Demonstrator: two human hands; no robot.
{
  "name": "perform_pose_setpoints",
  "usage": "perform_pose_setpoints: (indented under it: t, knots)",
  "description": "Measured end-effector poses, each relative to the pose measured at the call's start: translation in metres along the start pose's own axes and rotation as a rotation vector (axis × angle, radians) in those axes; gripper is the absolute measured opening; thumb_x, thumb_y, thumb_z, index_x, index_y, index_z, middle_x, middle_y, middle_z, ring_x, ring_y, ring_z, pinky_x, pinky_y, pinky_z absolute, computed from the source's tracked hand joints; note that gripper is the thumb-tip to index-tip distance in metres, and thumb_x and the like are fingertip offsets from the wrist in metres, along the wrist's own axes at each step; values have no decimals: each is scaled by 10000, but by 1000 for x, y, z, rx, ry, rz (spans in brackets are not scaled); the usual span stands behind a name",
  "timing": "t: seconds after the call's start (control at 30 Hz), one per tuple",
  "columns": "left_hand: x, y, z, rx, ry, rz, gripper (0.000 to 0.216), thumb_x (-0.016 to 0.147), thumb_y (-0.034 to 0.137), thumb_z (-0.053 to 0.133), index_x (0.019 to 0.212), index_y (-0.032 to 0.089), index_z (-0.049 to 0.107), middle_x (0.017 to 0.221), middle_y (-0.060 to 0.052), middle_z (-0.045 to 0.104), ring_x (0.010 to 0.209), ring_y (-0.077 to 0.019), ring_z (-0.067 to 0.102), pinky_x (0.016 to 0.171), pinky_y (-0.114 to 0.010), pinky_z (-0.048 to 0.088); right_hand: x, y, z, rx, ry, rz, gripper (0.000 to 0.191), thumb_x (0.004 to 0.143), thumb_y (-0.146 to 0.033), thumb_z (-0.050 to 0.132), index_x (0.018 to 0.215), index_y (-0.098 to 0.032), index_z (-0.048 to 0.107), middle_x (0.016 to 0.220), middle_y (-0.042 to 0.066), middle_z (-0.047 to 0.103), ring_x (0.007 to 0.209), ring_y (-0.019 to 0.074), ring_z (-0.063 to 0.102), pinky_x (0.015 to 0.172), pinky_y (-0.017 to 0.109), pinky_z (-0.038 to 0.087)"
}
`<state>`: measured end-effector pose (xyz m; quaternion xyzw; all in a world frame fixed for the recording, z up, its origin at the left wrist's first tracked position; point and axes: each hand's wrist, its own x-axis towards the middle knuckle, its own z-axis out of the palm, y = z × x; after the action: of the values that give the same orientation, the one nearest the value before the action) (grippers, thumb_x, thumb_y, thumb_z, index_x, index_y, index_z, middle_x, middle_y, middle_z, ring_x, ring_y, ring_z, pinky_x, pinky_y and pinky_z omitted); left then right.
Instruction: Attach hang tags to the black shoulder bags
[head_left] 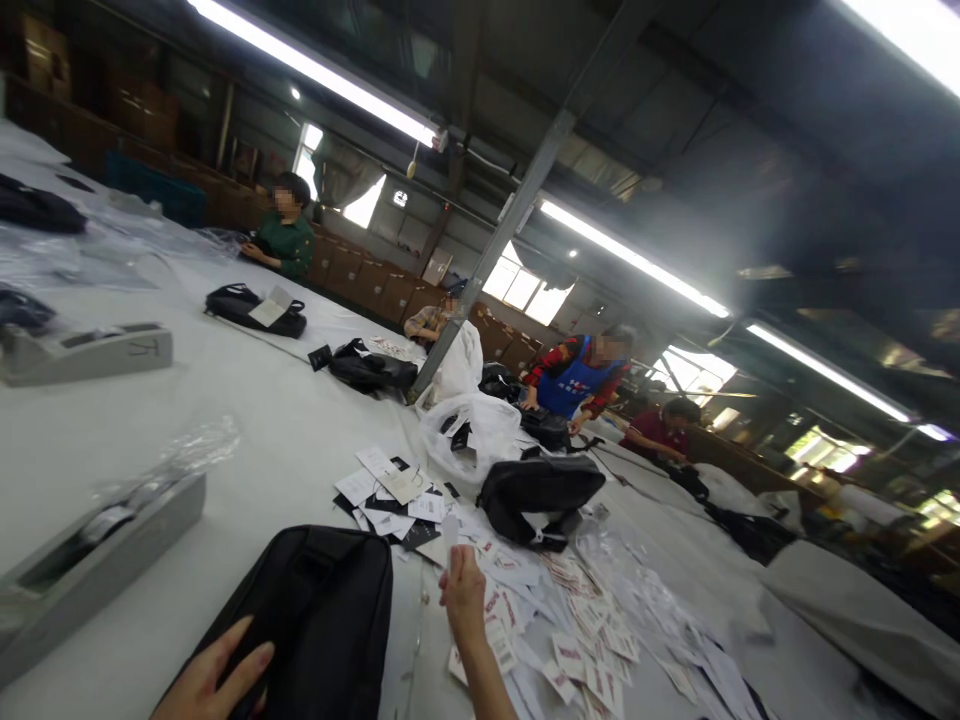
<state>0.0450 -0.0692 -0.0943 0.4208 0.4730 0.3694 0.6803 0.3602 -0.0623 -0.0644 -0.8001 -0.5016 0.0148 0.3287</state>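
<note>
A black bag (330, 610) lies on the white table right in front of me. My left hand (214, 675) grips its left side near the bottom of the view, index and middle fingers bent over the fabric. Just right of the bag, my right hand (465, 590) is raised with fingers pinched on a small pale slip (450, 530), its kind unclear. Behind that hand lies a pile of black and white tags (397, 495). Loose white cards with red print (592, 640) spread to its right. Beyond them sits another black bag (540, 490) with a white piece on it.
Two grey tape dispensers (150, 540) stand on the left. A white plastic bag (472, 430) sits by a slanted-looking metal post (495, 250). More black bags (255, 310) lie farther off. Several people work around the table, one in a blue apron (574, 380).
</note>
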Motion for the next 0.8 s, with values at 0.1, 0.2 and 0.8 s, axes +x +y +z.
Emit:
perform_pose_setpoints:
  t: [0.1,0.2,0.8]
  knots:
    - [0,4,-1,-9,-22,-4,840,610,738,575,1224,210,353,499,59,540,333,-153,511,308,-228,387,-13,-28,-9,106,-18,-20,329,918,-409,263,738,-224,467,522,-35,499,487,142,514,529,246,358]
    - [0,13,-5,-49,-47,-25,947,589,731,601,1288,198,250,510,52,554,347,-152,518,315,-218,384,-38,-54,-18,191,-78,-57,305,882,-420,340,755,-213,525,522,-35,493,491,137,494,509,242,350]
    - [-23,77,-18,-50,-325,-17,448,641,563,651,729,151,498,599,-23,636,361,-107,539,338,-189,381,-98,-193,23,654,-538,170,243,680,-203,535,441,-185,489,324,-42,420,298,64,347,328,191,177]
